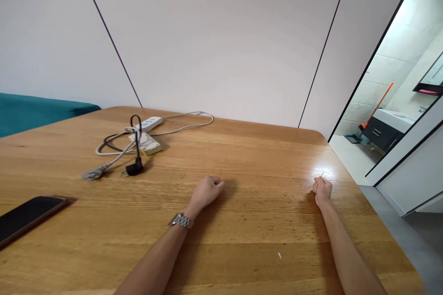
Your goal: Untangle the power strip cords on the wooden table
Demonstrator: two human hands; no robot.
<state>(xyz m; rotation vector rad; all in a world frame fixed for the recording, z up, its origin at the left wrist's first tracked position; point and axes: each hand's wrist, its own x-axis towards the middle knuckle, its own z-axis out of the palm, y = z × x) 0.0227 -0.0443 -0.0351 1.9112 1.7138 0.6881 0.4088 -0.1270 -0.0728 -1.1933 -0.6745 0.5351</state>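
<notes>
My left hand [206,191] is curled into a fist just above or on the wooden table [242,221], and nothing shows in its fingers. A metal-band watch [182,221] sits on that wrist. Farther right, my right hand [323,189] is closed, with the tip of a thin pale stick [322,174] poking up from its fingers. Its lower part is hidden, so its kind is unclear. Between the two forearms a tiny white sliver [279,255] lies on the tabletop.
A white power strip [151,123], a pale adapter block [147,144], a black plug [134,167] and a grey plug [92,174] lie with tangled cords at the back left. A dark phone [29,217] lies at the left. The table's right edge drops to the floor.
</notes>
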